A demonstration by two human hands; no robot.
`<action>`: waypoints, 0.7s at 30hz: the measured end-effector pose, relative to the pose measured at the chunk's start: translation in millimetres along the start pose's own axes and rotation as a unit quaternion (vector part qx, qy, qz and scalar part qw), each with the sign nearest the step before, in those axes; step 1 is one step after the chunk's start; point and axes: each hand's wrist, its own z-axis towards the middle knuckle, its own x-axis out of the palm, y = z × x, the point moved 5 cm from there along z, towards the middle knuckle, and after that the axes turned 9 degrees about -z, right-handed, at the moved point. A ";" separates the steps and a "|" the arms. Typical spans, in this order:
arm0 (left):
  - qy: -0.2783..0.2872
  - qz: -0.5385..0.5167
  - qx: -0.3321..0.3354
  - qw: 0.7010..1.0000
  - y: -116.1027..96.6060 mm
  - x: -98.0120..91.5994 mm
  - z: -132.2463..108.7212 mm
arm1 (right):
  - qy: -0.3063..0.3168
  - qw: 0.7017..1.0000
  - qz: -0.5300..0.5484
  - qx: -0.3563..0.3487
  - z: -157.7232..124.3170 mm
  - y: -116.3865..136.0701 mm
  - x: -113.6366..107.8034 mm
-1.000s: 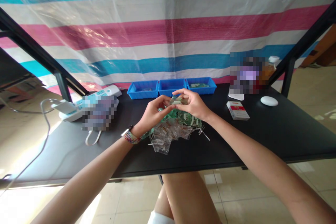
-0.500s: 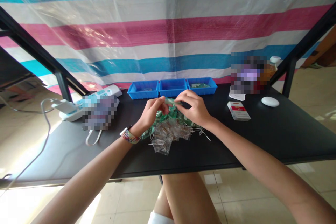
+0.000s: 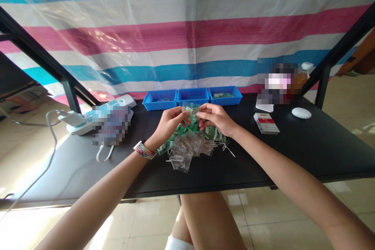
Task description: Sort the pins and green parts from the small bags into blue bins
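Note:
A small clear plastic bag (image 3: 191,108) is stretched between my two hands, above a pile of green packets (image 3: 190,127). My left hand (image 3: 172,122) pinches its left side between thumb and fingers. On the right side, my right hand (image 3: 215,118) grips it the same way. Clear bags with thin metal pieces (image 3: 186,150) lie in front of the green pile, with several loose metal pins (image 3: 230,150) at their right. Behind the hands stand three joined blue trays (image 3: 193,95); the right one holds green packets.
On the left of the black table (image 3: 228,175) are a power strip (image 3: 117,103), a white plug (image 3: 72,118) with its cable, and a blurred item. A red-and-white box (image 3: 266,123), a white oval object (image 3: 301,113) and a bottle (image 3: 306,71) are at the right.
The bag between my hands has turned upright and spread open to view. My right hand has shifted slightly, showing more green packets beneath it.

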 end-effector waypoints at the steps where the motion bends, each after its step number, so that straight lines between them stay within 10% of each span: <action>1: 0.008 0.004 -0.005 1.000 0.0 1.7 -0.4 | 0.010 1.000 0.006 0.010 -0.3 -1.0 1.2; 6: 0.000 -0.014 -0.007 1.000 2.0 1.7 -0.8 | -0.018 0.999 0.047 0.011 3.1 3.1 -12.1; 14: -0.068 0.098 0.066 0.991 0.4 -12.6 1.2 | -0.267 0.958 0.107 -0.005 2.3 7.5 -62.7; 17: -0.062 0.183 0.079 0.978 2.0 -15.6 1.7 | -0.241 0.969 0.015 0.048 -3.4 -1.8 -50.3; 21: 0.001 0.343 0.110 0.933 6.2 -10.9 1.7 | -0.230 0.945 -0.224 -0.062 -7.1 6.0 -40.0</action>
